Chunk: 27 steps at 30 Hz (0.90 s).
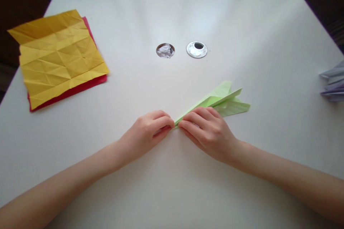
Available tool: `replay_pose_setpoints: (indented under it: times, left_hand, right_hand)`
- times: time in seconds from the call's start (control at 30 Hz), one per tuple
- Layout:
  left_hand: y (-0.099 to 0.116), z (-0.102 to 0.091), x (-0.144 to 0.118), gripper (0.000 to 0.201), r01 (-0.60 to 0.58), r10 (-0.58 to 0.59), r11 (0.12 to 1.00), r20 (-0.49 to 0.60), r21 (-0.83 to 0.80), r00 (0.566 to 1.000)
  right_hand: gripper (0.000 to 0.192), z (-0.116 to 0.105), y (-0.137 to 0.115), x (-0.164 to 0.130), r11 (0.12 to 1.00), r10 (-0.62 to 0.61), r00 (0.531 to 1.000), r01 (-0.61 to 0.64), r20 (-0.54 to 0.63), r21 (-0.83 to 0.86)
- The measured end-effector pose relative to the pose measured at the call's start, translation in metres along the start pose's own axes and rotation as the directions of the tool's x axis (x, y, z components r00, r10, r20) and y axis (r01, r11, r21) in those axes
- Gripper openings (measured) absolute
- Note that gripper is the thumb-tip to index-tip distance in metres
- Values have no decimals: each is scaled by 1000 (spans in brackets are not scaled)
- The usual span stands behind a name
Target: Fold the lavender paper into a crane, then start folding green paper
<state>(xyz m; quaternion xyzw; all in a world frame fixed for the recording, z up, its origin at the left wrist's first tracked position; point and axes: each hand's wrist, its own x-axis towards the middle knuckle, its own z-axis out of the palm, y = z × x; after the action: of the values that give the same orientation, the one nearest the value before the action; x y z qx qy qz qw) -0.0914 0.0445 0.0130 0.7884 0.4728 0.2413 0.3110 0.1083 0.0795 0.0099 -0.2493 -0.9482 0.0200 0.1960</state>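
Note:
A light green folded paper (228, 102) lies slantwise at the middle of the table, its narrow pointed end toward the lower left and its spread flaps toward the upper right. My left hand (150, 128) pinches the tip of that narrow end between thumb and fingers. Close beside it, my right hand (208, 132) is closed on the paper a little farther along, fingertips pressed near the tip. The right fingers hide part of the paper's lower edge.
On the white table (129, 89), creased yellow paper (61, 57) rests over red paper (88, 86) at the left. Beyond my hands are a round hole stuffed with crumpled paper (165, 50) and a metallic ring (192, 52) around a dark opening. Pale folded paper (334, 82) sits at the right edge.

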Motion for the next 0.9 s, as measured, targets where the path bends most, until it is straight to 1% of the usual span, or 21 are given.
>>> replay_pose_setpoints:
  times: [0.1,0.2,0.3,0.43,0.6,0.7,0.9]
  left_hand:
    - [-2,3,-4,15,-72,76,995,-52,76,996]
    - [-2,4,-6,16,-98,104,989,-59,109,993]
    - [-1,5,-6,17,-112,120,984,-49,136,992]
    - [0,6,-6,20,-140,149,972,-33,188,988]
    - [3,7,-5,26,-134,127,968,49,210,991]
    - [5,7,-3,28,-149,135,966,80,211,988]
    - [4,7,1,33,-190,161,949,132,252,978]
  right_hand:
    - [14,-2,-1,1,1000,28,999,-28,21,-7]
    - [16,-5,-1,3,997,59,998,-57,36,-51]
    - [17,-10,0,1,993,73,996,-68,43,-93]
    - [12,-16,3,-7,991,77,997,-74,17,-113]
    - [6,-23,11,-22,981,143,989,-148,-47,-126]
    - [6,-23,17,-27,974,203,977,-208,-67,-85]
    - [4,-17,29,-28,954,285,957,-278,-52,113]
